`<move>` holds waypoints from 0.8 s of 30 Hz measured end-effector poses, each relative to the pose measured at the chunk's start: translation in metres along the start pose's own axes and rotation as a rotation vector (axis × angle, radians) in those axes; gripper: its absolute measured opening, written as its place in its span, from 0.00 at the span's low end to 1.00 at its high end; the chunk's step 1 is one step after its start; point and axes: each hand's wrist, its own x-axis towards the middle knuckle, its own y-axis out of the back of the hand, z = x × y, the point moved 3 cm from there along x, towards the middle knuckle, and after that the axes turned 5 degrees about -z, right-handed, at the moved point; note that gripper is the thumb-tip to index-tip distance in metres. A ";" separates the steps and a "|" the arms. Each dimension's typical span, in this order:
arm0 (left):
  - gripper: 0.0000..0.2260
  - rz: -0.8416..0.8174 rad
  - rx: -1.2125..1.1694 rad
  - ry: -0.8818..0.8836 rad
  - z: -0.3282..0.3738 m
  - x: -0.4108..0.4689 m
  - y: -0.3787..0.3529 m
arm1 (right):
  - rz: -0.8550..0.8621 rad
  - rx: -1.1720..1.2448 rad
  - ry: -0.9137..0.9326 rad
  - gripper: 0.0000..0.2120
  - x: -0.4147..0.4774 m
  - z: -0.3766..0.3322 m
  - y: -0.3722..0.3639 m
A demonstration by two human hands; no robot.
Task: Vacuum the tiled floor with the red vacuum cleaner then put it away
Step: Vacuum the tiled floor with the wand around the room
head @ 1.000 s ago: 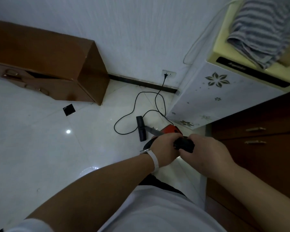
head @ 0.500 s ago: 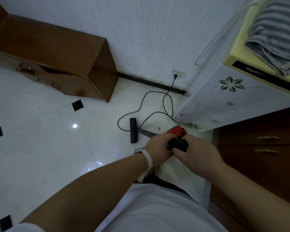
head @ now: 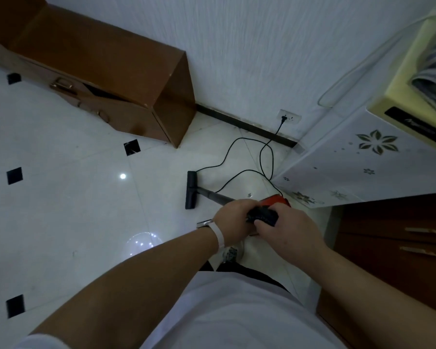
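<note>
The red vacuum cleaner (head: 275,200) shows only a strip of its red body above my hands. Its black handle (head: 263,215) is gripped by both my left hand (head: 234,217) and my right hand (head: 286,229). A grey tube (head: 213,196) runs from under my left hand down-left to the black floor nozzle (head: 190,190), which rests on the white tiled floor (head: 73,210). The black power cord (head: 247,162) loops over the tiles to the wall socket (head: 288,119).
A brown cabinet (head: 106,79) stands against the wall at upper left. A white flowered appliance (head: 358,170) with striped cloth on top is at right, beside a brown drawer unit (head: 393,243). My shoe (head: 233,253) is below the hands.
The view has shifted, so the cabinet and socket sit further right. The nozzle has slid left across the tiles, away from the white appliance. Both hands keep their hold on the handle.
</note>
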 end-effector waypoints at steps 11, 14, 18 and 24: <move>0.14 -0.101 0.034 -0.044 0.024 0.006 -0.022 | 0.012 -0.036 -0.088 0.13 -0.021 0.026 0.009; 0.14 -0.125 0.046 -0.071 0.032 0.005 -0.028 | 0.020 -0.043 -0.112 0.14 -0.029 0.035 0.007; 0.14 -0.140 0.072 -0.102 0.038 0.002 -0.033 | 0.048 -0.064 -0.100 0.15 -0.037 0.040 0.003; 0.16 -0.102 0.126 -0.102 0.020 -0.006 -0.033 | 0.056 -0.015 -0.051 0.15 -0.036 0.033 -0.013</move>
